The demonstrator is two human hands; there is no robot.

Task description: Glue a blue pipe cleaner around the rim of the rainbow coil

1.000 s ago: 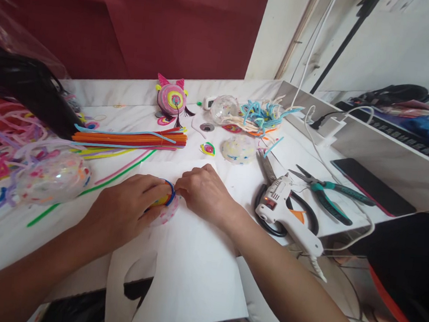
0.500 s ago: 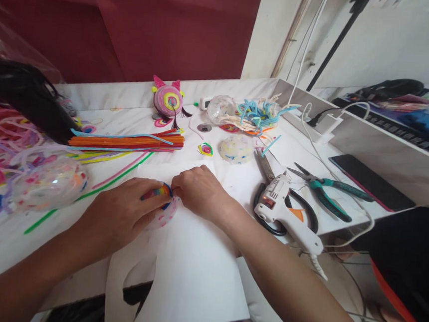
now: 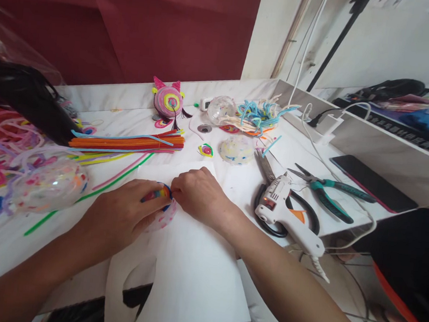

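My left hand is wrapped around a small clear plastic dome with pink specks, over the paper. A coil of rainbow pipe cleaner, blue on its outer edge, sits against the dome, partly hidden by my fingers. At the coil's right edge, my right hand is closed in a pinch; the blue strand seems to run to its fingertips, though what lies between them is hidden. Beneath both hands lies a white sheet of paper with a cut-out hole, hanging over the table's front edge.
On the right lie a white glue gun, black-handled scissors, green-handled pliers and a phone. A pipe cleaner bundle and a speckled dome are at left. A pink fuzzy figure stands at the back.
Both hands stay in nearly the same place on the dome and coil. The view has shifted very slightly; nothing was picked up or let go.
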